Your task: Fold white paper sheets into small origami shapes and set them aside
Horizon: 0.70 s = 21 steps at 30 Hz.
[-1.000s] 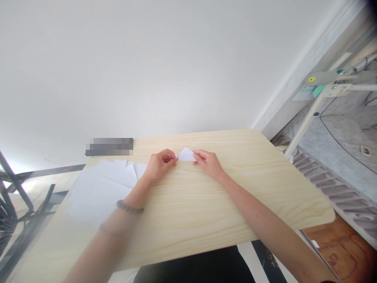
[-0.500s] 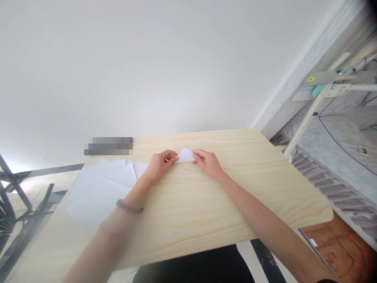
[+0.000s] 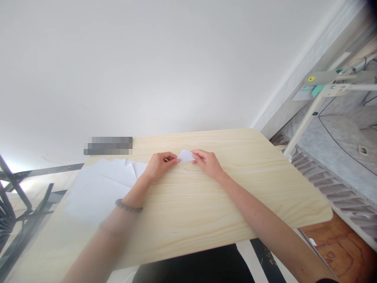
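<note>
A small folded piece of white paper (image 3: 186, 156), roughly triangular with a blunt top, is held between my two hands over the far middle of the table. My left hand (image 3: 161, 165) pinches its left corner between thumb and fingers. On the opposite side, my right hand (image 3: 208, 163) grips the right corner, thumb toward me and index finger along the upper edge. The fold details are too small to make out. Loose white sheets (image 3: 97, 192) lie overlapping to the left, partly hidden behind my left forearm.
The pale wooden table (image 3: 250, 169) meets a white wall (image 3: 176, 70) at the back. A blurred-out dark block (image 3: 108, 146) sits at the far left edge. Off the right side stand a white metal frame (image 3: 306, 118) and a grey sofa (image 3: 347, 133). Black metal legs (image 3: 14, 188) are at the left.
The left thumb and fingers have shifted slightly inward along the paper, and the paper's top dips a little lower. My right hand is nearly still.
</note>
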Each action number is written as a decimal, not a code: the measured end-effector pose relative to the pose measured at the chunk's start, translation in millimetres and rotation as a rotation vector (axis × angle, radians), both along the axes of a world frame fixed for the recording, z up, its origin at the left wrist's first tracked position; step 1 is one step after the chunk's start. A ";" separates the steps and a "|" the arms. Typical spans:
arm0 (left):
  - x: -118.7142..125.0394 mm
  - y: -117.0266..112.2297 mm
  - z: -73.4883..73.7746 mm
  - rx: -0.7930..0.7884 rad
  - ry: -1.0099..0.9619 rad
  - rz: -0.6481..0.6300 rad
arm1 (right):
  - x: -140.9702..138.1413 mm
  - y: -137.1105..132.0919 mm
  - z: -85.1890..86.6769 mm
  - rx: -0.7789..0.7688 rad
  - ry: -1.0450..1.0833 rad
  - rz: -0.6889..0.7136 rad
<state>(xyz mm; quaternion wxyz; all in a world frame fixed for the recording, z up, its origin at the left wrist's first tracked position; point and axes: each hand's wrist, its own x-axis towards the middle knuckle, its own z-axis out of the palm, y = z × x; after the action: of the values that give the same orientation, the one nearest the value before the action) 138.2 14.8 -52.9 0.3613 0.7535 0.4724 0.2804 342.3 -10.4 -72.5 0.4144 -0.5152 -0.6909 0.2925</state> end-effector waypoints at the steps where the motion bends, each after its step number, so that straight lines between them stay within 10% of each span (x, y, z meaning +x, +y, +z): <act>1: 0.2 0.0 0.2 0.001 0.000 0.003 | -0.1 -0.1 0.0 0.000 -0.004 0.000; 21: 2.5 -1.1 1.0 0.065 0.101 -0.018 | -0.5 -0.4 0.3 -0.012 0.011 0.030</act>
<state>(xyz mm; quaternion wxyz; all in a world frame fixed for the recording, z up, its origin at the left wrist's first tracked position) 140.7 13.7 -51.9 0.3151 0.7822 0.4738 0.2539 341.8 -10.8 -72.3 0.4106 -0.5056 -0.6944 0.3058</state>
